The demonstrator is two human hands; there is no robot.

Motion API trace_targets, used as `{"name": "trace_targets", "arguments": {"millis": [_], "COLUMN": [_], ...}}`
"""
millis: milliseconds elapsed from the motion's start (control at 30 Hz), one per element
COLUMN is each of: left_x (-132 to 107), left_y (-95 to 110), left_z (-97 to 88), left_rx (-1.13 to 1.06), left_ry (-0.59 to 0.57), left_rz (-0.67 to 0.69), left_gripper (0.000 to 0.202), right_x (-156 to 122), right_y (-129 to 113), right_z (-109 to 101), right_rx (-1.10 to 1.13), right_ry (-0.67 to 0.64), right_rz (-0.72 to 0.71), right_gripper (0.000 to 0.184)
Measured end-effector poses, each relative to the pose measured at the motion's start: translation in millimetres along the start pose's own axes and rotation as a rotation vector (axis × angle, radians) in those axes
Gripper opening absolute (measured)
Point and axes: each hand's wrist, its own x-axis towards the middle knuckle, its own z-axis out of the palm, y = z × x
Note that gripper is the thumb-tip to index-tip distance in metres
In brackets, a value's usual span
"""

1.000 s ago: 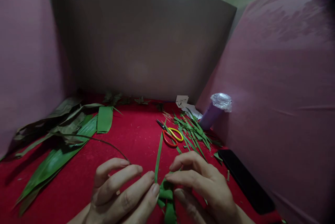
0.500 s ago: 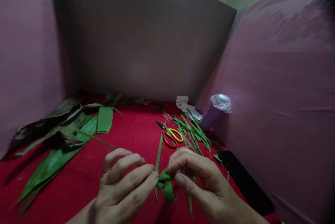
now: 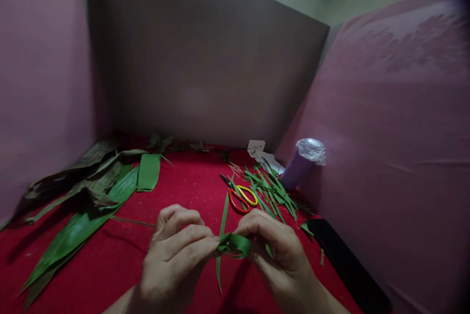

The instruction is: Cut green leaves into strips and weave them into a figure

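Observation:
A folded green leaf strip (image 3: 240,245), bent into a small loop, is held between my two hands above the red cloth. My left hand (image 3: 179,255) pinches its left end between thumb and fingers. On the right side, my right hand (image 3: 277,250) grips the loop with its thumb and index finger; the thumb tip is partly hidden. A thin brown strand (image 3: 134,221) runs leftward from behind my left hand. Just beyond my hands lie scissors (image 3: 240,197) with one red and one yellow handle. A long narrow leaf strip (image 3: 223,216) lies on the cloth behind the loop.
Large green leaves (image 3: 86,226) and dried leaves (image 3: 84,177) lie at left, beside a cut leaf piece (image 3: 149,172). Several thin leaf strips (image 3: 271,189) are heaped at right. Behind them stands a purple container (image 3: 295,172) with a plastic-wrapped top. A black slab (image 3: 347,262) lies at right.
The leaf loop has turned and risen slightly, so its rolled end now faces me. My right hand's fingers have moved closer around it, and the brown strand hangs lower.

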Motion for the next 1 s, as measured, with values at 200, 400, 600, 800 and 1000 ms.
{"name": "trace_targets", "arguments": {"millis": [200, 400, 600, 800, 1000], "left_x": [-1.0, -1.7, -1.9, -3.9, -13.6], "left_y": [-1.5, -4.2, -2.1, 0.4, 2.2], "left_z": [1.7, 2.5, 2.9, 7.8, 2.7], "left_rx": [0.002, 0.018, -0.002, 0.032, 0.148], "left_ry": [0.014, 0.026, 0.003, 0.104, 0.046], "left_rz": [-0.013, 0.004, 0.050, 0.080, 0.141], "left_gripper": [0.012, 0.012, 0.013, 0.018, 0.025], "right_x": [-2.2, -1.2, 4.6, 8.9, 10.2], "right_y": [-1.6, -3.7, -5.2, -8.3, -26.6], "right_z": [-0.6, -4.8, -19.6, -46.3, -63.7], "right_rx": [0.083, 0.029, -0.092, -0.437, -0.200], "right_ry": [-0.012, 0.004, -0.026, -0.150, -0.075], "right_rz": [0.032, -0.130, -0.178, -0.232, -0.128], "right_gripper": [0.013, 0.022, 0.020, 0.029, 0.029]}}
